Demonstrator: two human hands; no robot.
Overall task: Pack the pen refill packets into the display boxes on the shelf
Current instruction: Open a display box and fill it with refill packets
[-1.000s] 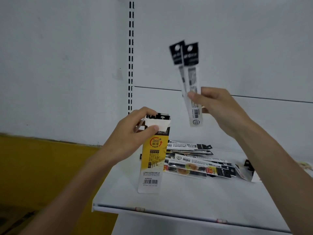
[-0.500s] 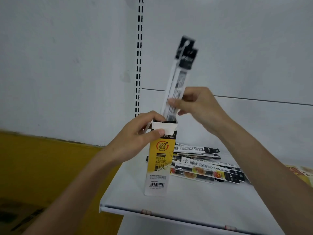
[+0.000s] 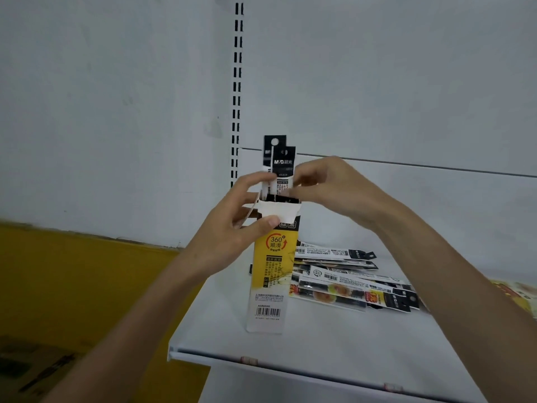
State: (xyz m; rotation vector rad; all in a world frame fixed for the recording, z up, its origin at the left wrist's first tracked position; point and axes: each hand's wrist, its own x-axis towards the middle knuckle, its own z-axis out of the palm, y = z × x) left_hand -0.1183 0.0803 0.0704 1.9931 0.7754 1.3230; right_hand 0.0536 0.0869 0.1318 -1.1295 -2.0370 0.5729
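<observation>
On the white shelf [image 3: 319, 353], near its left front corner, a tall box [image 3: 273, 274] stands upright. Box front: yellow in the middle, white at the base, with a barcode low down and an orange "360°" mark higher up. Its top is open, and a white flap [image 3: 279, 212] is folded down over the front.

Left hand [image 3: 232, 228]: grips the box at its top. The thumb [image 3: 267, 221] presses on the flap and the other fingers curl round the left side. The forefinger reaches up to the left edge of the packets.

Packets [image 3: 283, 164]: two, upright, lower ends inside the box mouth. Their black header cards stick out above the hands, one behind and a little higher than the other. The front card reads "M&G"; the rear one shows a round hang hole.

Right hand [image 3: 334, 190]: comes in from the right, just above the box mouth. Thumb and fingertips pinch the right edge of the packets. How deep the packets sit in the box cannot be seen.

Pile [image 3: 348, 280]: more packets lie flat on the shelf, just right of and behind the box, overlapping, with their black ends pointing right.

Surroundings: a slotted upright [image 3: 237, 82] runs up the pale wall [image 3: 116, 112] behind the box. A yellow panel [image 3: 72, 280] lies low on the left. Something yellow [image 3: 517, 295] shows at the right edge, too cropped to identify.
</observation>
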